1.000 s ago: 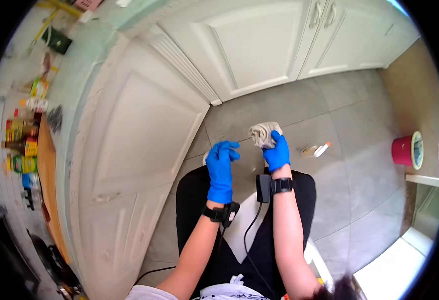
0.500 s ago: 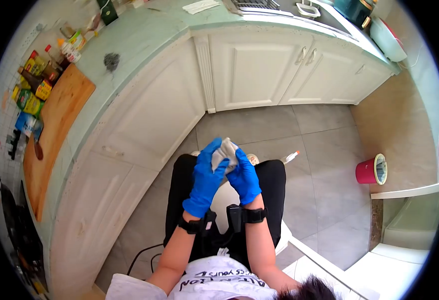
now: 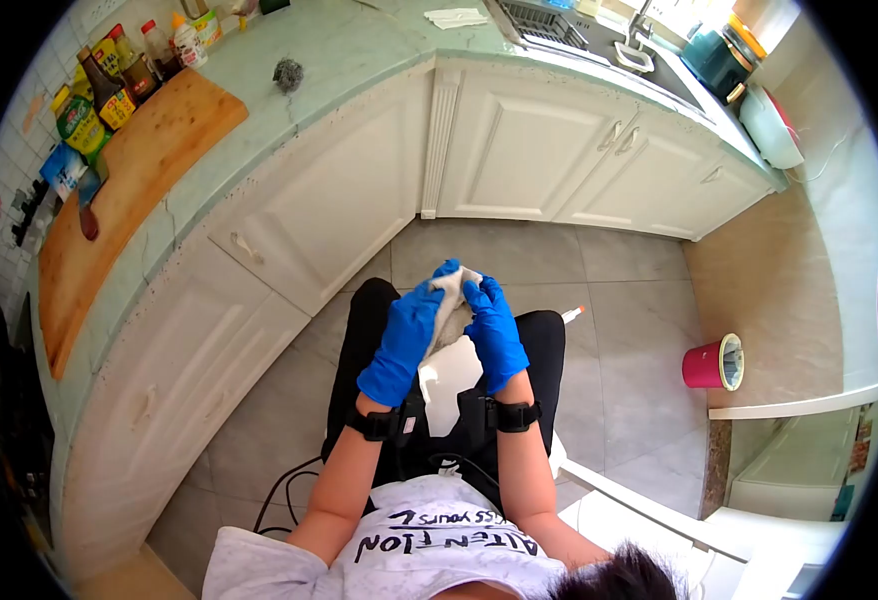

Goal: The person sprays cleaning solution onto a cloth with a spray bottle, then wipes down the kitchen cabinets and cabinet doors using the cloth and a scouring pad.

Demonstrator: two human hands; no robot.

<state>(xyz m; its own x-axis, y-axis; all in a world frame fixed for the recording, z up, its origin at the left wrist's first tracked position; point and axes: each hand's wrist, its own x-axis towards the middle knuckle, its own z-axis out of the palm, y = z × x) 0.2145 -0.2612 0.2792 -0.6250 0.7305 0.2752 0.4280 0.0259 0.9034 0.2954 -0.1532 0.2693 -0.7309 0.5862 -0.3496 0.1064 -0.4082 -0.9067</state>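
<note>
Both my hands wear blue gloves and hold a greyish-white cloth [image 3: 448, 298] above my lap. My left hand [image 3: 401, 335] grips it along its left side. Closed on the upper right corner, my right hand [image 3: 497, 332] has its fingers bent around the fabric. The cloth hangs in a loose fold between them, its lower part darker and partly hidden by the left glove. A white seat surface [image 3: 446, 385] shows between my legs, just below the cloth.
White cabinets [image 3: 329, 200] run round the left and front. On the counter [image 3: 354, 70] are a steel wool pad [image 3: 287, 75], a cutting board [image 3: 144, 205] and several bottles. A white bottle [image 3: 572, 314] lies on the floor; a pink bin [image 3: 704, 367] stands at the right.
The cloth was bunched between my hands; now it is drawn out longer, and the hands are slightly farther apart. The camera view has shifted, so the counter and bin sit differently.
</note>
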